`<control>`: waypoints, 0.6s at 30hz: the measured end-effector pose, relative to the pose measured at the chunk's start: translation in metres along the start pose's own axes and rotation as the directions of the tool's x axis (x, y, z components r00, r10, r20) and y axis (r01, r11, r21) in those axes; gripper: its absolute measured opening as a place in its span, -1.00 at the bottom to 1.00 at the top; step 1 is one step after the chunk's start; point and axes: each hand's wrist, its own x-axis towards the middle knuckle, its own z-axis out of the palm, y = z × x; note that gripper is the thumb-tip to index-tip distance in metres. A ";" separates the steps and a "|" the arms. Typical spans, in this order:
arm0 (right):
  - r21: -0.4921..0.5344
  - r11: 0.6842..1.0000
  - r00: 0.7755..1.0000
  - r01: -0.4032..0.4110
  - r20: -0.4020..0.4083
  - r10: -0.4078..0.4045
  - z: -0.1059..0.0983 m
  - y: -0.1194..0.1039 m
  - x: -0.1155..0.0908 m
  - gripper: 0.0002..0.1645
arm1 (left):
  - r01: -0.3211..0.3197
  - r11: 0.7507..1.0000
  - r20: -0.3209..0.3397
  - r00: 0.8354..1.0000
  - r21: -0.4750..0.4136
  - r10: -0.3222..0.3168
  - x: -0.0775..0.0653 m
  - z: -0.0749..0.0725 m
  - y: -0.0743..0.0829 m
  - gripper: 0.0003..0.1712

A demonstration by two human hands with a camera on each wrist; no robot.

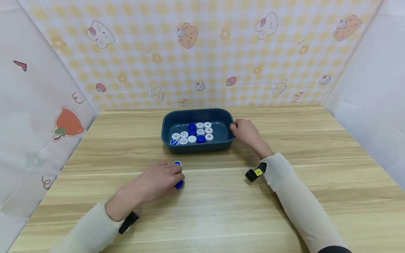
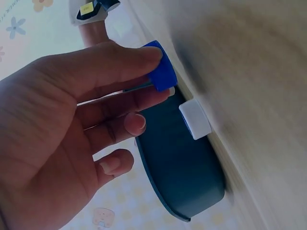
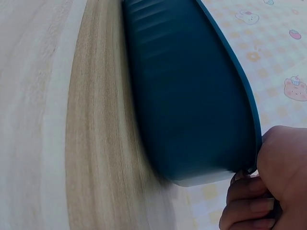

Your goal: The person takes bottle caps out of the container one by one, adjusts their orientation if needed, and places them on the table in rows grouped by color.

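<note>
My left hand (image 1: 159, 179) pinches a blue bottle cap (image 2: 163, 69) between thumb and finger, low over the table in front of the tray. Just beyond it on the table sits a white bottle cap (image 2: 195, 120) with blue on one face, partly hidden by the fingers in the head view. My right hand (image 1: 246, 133) grips the right end of a dark teal tray (image 1: 197, 149), with its fingers curled at the rim. Inside the tray lie several white caps (image 1: 192, 139) and blue caps (image 1: 200, 139), grouped left of and around the middle.
The wooden table (image 1: 218, 207) runs up to a yellow checked cloth backdrop (image 1: 215, 52) behind the tray. White cloth walls (image 1: 373, 91) close off both sides. Black camera straps (image 1: 255, 173) sit at the wrists.
</note>
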 end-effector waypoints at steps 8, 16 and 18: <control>-0.002 1.000 1.000 -0.005 0.003 0.005 0.000 0.000 0.000 -0.58 | 0.004 1.000 0.037 0.999 -0.016 -0.004 0.000 0.004 0.003 -0.70; -0.001 1.000 1.000 -0.004 -0.003 0.004 0.000 0.001 -0.001 -0.57 | 0.023 0.999 0.053 0.998 -0.027 -0.021 0.000 0.005 0.004 -0.73; -0.002 1.000 1.000 -0.002 -0.004 0.002 0.000 0.001 0.000 -0.57 | 0.023 1.000 0.052 0.998 -0.020 -0.022 0.000 0.005 0.005 -0.73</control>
